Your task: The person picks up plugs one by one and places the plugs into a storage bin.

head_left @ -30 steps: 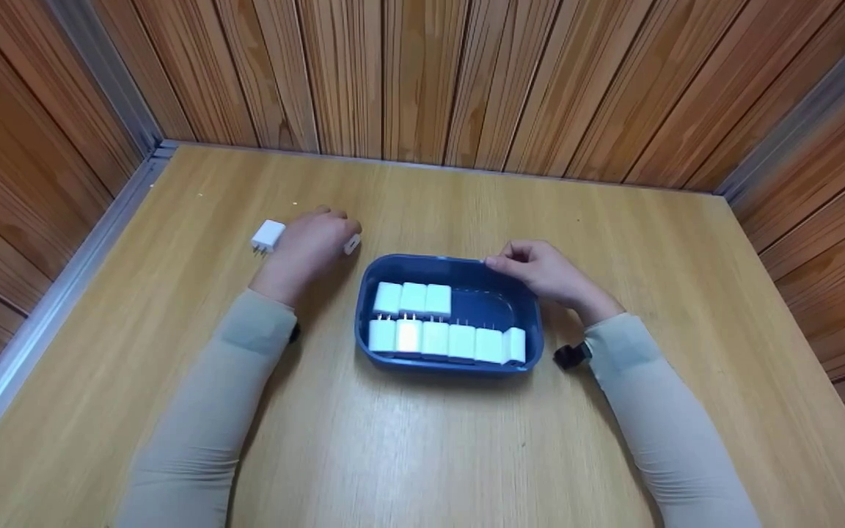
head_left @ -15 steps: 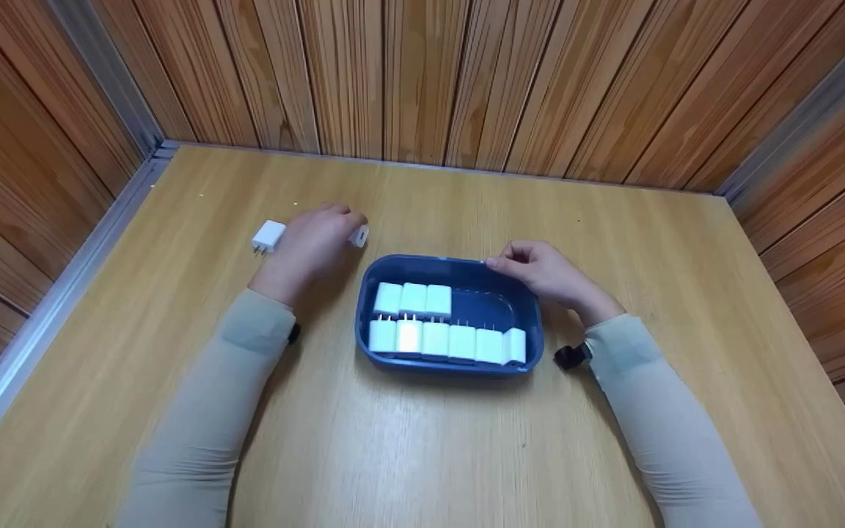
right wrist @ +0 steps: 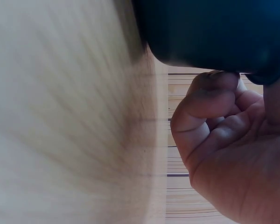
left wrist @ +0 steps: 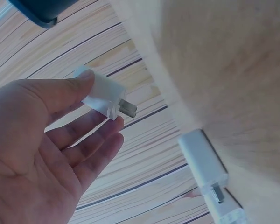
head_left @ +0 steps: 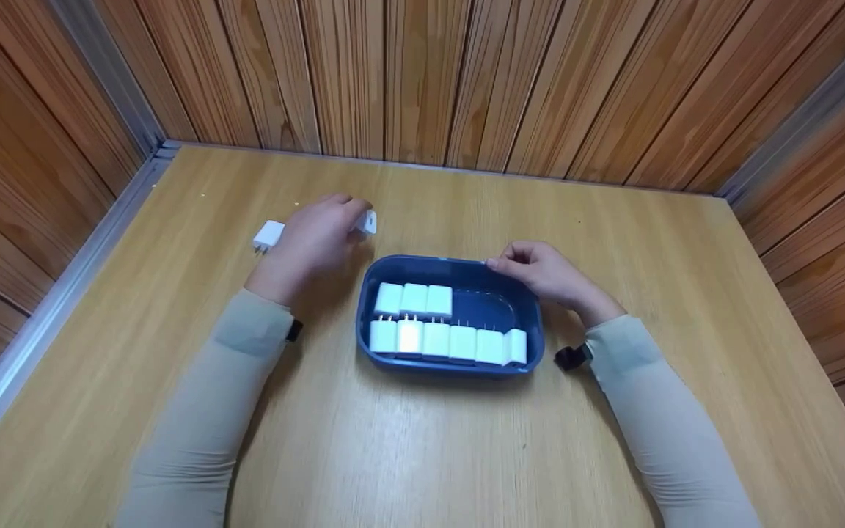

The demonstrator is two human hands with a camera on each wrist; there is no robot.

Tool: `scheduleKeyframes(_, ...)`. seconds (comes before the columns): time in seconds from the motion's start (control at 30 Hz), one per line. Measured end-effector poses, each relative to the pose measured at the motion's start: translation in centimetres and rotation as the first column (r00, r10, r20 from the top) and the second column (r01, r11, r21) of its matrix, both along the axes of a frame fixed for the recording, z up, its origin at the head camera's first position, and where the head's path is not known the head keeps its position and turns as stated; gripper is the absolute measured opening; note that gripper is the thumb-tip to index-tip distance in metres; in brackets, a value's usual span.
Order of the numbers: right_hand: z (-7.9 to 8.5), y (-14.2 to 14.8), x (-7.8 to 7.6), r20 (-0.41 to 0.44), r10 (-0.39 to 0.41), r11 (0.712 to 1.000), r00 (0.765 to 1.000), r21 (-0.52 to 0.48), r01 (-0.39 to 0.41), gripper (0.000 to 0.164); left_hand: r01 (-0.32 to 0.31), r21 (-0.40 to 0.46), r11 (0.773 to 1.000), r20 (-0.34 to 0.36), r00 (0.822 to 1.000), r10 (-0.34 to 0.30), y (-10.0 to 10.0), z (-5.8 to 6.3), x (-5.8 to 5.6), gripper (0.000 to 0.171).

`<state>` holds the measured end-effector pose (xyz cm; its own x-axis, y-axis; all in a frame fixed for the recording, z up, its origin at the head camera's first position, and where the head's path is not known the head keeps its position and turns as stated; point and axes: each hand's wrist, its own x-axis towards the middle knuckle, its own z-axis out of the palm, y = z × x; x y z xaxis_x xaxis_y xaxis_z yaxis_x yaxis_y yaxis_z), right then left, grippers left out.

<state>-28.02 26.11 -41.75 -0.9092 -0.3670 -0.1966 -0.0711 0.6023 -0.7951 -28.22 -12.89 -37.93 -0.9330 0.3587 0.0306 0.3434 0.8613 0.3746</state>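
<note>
My left hand (head_left: 320, 231) pinches a white plug charger (head_left: 368, 222) between thumb and fingers, left of the blue bin's far corner. In the left wrist view this charger's metal prongs (left wrist: 128, 108) point away from the palm. My right hand (head_left: 543, 271) grips the far rim of the blue plastic bin (head_left: 450, 372) near its right corner, with fingers curled beneath the lip in the right wrist view. Inside the bin, white chargers (head_left: 436, 339) form a near row of several and a far row of three at the left, prongs between the rows.
Left of my left hand, a loose white charger (head_left: 268, 234) lies on the wooden table (head_left: 422, 455). The left wrist view shows two chargers (left wrist: 204, 161) there, close together. Wood-panelled walls (head_left: 422, 81) enclose the back and sides. The bin's far right floor (head_left: 492, 308) shows bare.
My left hand has lifted the charger and shifted slightly right and away, turning it so more of its end shows. My right hand and the bin have stayed in place.
</note>
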Motion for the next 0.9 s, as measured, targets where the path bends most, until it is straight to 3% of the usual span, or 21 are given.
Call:
scheduleKeyframes(0.3, -0.1, 0.0, 0.0, -0.001, 0.002, 1.0, 1.0, -0.018, -0.002, 0.047, -0.025, 0.041, 0.999, -0.002, 1.0, 0.025, 1.0, 1.6, 0.4, 0.052)
scheduleKeyframes(0.57, -0.2, 0.3, 0.0, -0.02, 0.001, 1.0, 1.0, -0.018, -0.001, 0.044, -0.001, 0.038, 0.999, -0.074, 0.997, 0.004, 2.2, 2.4, 1.3, 0.055)
scheduleKeyframes(0.9, -0.3, 0.3, -0.1, -0.006, -0.011, 0.999, 1.0, -0.035, 0.011, 0.044, -0.037, 0.175, 0.984, -0.104, 0.993, 0.056, 3.9, 3.4, 2.7, 0.045)
